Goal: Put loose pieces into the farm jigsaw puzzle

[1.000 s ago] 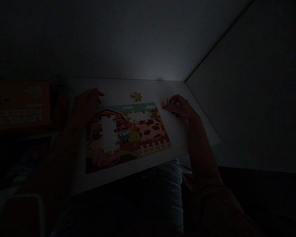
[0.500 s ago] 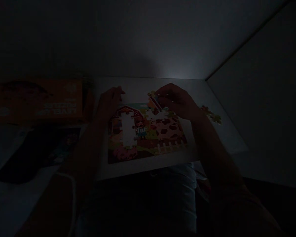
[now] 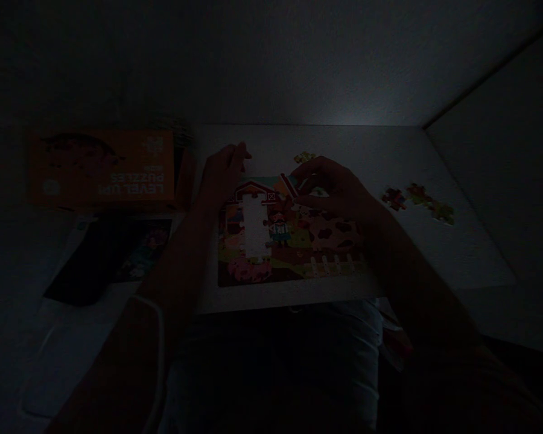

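Observation:
A farm jigsaw puzzle (image 3: 294, 262), with a barn, a farmer and a cow, lies in dim light on the table, a tall white gap (image 3: 256, 232) through its barn. At its upper edge my right hand (image 3: 337, 184) has its fingers closed on a puzzle piece (image 3: 286, 185) with a red and orange roof, which now lies level with the picture. The fingers partly hide that piece and the area around it. My left hand (image 3: 224, 172) rests by the puzzle's upper left corner, fingers curled together and nothing visible in them.
Loose puzzle pieces (image 3: 419, 196) lie to the right, and a yellowish piece (image 3: 304, 158) sits beyond the puzzle. An orange puzzle box (image 3: 102, 169) stands at the left, with a dark object (image 3: 88, 259) in front of it. A white wall (image 3: 289, 72) rises behind the table.
My right hand has lowered the roof piece from a tilted position into the puzzle's upper part. The yellowish piece now shows apart from the hand. The view has shifted left.

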